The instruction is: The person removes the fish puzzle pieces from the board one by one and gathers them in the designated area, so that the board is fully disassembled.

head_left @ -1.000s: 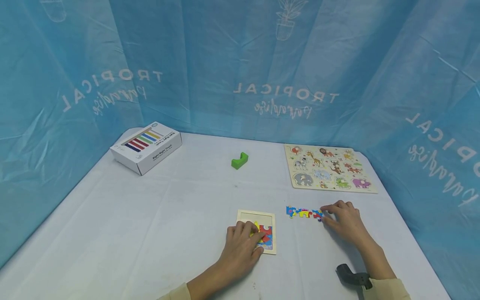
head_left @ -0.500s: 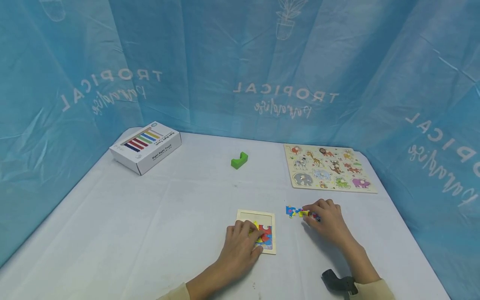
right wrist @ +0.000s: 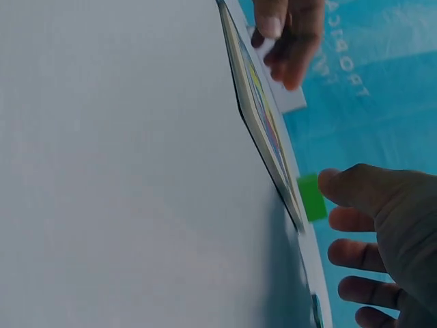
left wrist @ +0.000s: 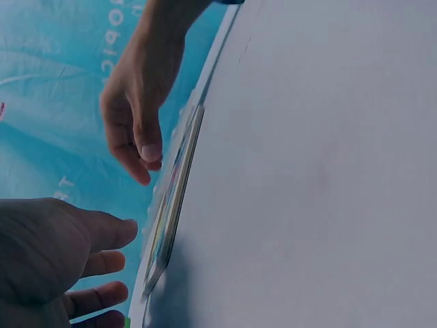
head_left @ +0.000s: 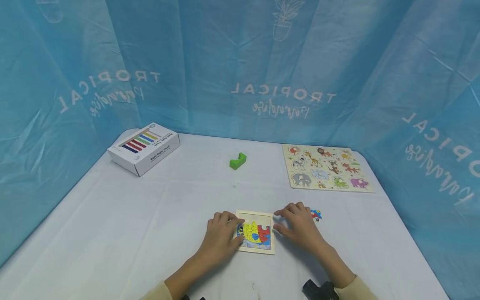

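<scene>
A small wooden puzzle tray (head_left: 256, 251) lies flat, with yellow, red and blue jigsaw pieces (head_left: 259, 234) filling its lower part. My left hand (head_left: 221, 236) is at the tray's left edge, its index finger and thumb parted over the rim. Beside the right edge is my right hand (head_left: 300, 227), thumb and index finger apart with nothing seen between them. Loose jigsaw pieces (head_left: 316, 214) lie behind the right hand, which covers most of that row. In the right wrist view, the right fingers (right wrist: 362, 254) are spread near the tray (right wrist: 263, 140); the left wrist view shows the left fingers (left wrist: 102, 263) likewise extended.
Farther back on the white-covered table (head_left: 180, 196) are a green notched block (head_left: 238, 161) and, at right, a wooden animal puzzle board (head_left: 326, 168). A white box (head_left: 144, 148) with coloured rows printed on it stands at back left. Blue curtains (head_left: 210, 62) surround the table.
My right hand has moved left from the loose pieces to the tray's right edge. My left hand has shifted left, off the pieces, uncovering the yellow part of the picture.
</scene>
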The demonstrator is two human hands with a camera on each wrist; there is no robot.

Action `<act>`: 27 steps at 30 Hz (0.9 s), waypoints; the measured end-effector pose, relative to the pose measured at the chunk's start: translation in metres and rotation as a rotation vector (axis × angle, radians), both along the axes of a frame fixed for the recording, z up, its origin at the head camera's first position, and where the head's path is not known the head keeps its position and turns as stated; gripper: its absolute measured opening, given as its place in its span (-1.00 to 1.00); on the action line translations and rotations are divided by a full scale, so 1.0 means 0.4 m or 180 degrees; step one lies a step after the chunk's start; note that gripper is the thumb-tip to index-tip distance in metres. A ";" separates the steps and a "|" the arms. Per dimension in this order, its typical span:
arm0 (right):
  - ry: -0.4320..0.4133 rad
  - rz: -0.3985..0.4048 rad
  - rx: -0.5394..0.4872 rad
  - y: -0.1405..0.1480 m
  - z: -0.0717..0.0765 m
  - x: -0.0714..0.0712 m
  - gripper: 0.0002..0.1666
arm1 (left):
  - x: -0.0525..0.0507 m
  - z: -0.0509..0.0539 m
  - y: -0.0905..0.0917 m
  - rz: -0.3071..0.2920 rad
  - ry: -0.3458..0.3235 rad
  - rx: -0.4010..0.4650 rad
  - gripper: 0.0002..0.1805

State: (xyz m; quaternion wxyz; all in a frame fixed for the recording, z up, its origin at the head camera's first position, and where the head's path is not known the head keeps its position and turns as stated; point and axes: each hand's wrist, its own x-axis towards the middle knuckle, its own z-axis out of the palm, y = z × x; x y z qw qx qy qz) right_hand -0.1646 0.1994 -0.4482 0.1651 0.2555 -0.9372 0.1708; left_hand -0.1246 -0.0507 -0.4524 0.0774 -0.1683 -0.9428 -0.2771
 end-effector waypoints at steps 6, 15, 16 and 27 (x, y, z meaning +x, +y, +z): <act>-0.0031 0.0082 -0.0047 -0.062 -0.002 0.011 -0.62 | -0.012 0.002 -0.039 -0.0062 -0.0086 0.0126 -0.48; 0.0034 0.0184 0.0072 -0.131 -0.009 0.033 -0.58 | -0.022 0.005 -0.071 -0.0476 -0.0120 0.0117 -0.39; 0.0023 0.0196 0.0061 -0.137 -0.011 0.035 -0.58 | -0.023 0.006 -0.071 -0.0495 -0.0136 0.0101 -0.37; 0.0097 0.0197 0.0030 -0.170 -0.020 0.039 -0.57 | -0.029 0.007 -0.072 -0.0595 -0.0210 -0.0083 -0.35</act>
